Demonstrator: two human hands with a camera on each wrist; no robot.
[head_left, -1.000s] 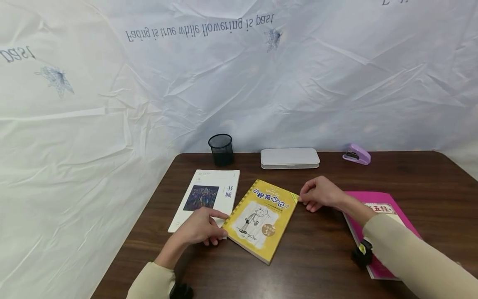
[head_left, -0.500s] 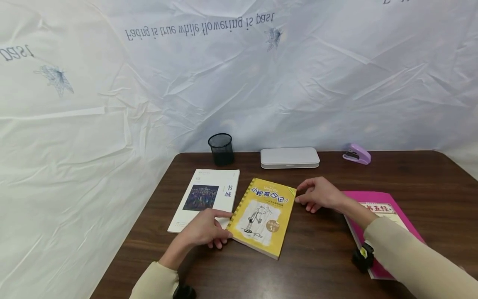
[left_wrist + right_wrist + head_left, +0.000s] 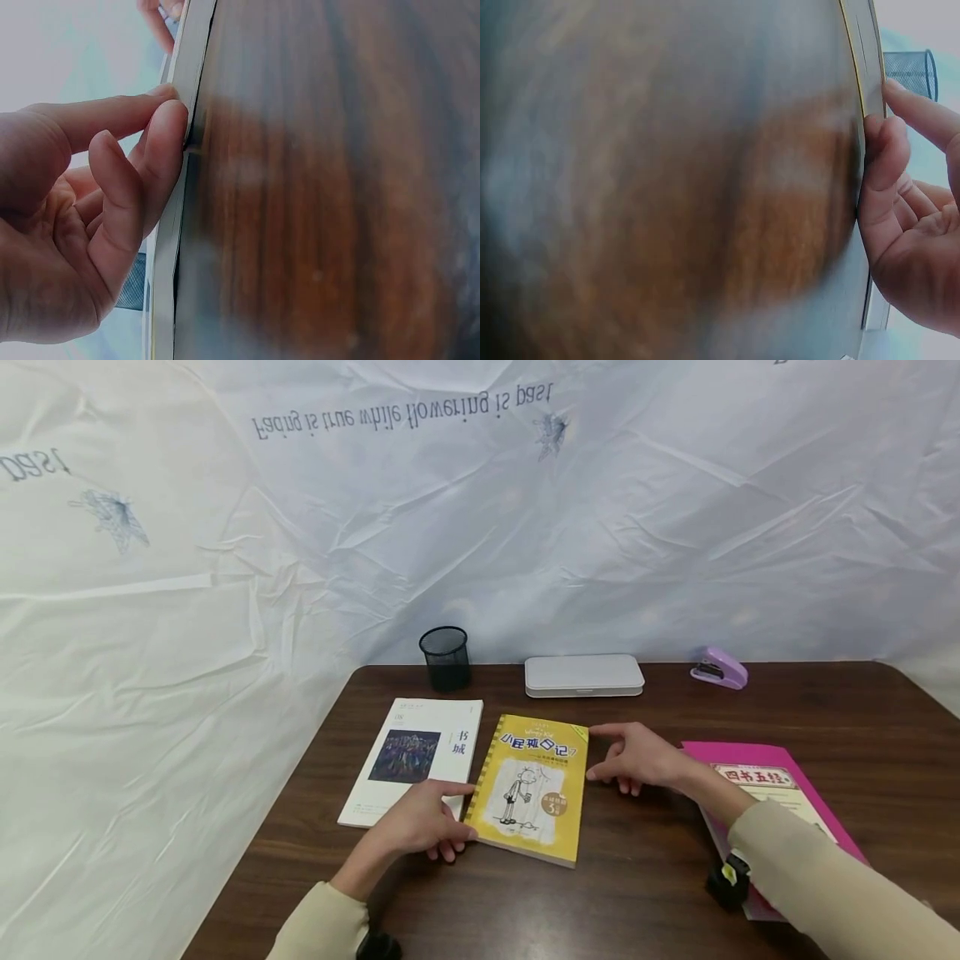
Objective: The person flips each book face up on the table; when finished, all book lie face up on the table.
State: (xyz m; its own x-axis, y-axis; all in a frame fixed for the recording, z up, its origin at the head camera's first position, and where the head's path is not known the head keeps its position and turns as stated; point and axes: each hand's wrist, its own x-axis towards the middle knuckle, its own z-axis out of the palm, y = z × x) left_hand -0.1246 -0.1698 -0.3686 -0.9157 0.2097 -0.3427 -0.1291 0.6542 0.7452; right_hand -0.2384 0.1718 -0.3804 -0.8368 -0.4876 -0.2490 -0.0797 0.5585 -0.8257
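Note:
A yellow paperback book (image 3: 528,789) with a cartoon figure lies face up on the dark wooden table, nearly square to its far edge. My left hand (image 3: 426,818) touches its left edge, index finger and thumb spread apart along the spine near the lower corner. Opposite, my right hand (image 3: 641,758) has index finger and thumb apart at the upper right edge. In the left wrist view, the fingertips of my left hand (image 3: 97,187) meet the book's side. The right wrist view has my right hand (image 3: 919,195) with fingertips at the page edges.
A white book (image 3: 420,760) lies left of the yellow one, partly behind my left hand. A pink book (image 3: 817,802) is under my right forearm. Along the back stand a black mesh pen holder (image 3: 446,660), a white case (image 3: 583,677) and a purple stapler (image 3: 722,668).
The yellow book has turned counterclockwise to stand straighter. My left hand has shifted slightly right with its lower corner; my right index finger has straightened against the upper right edge.

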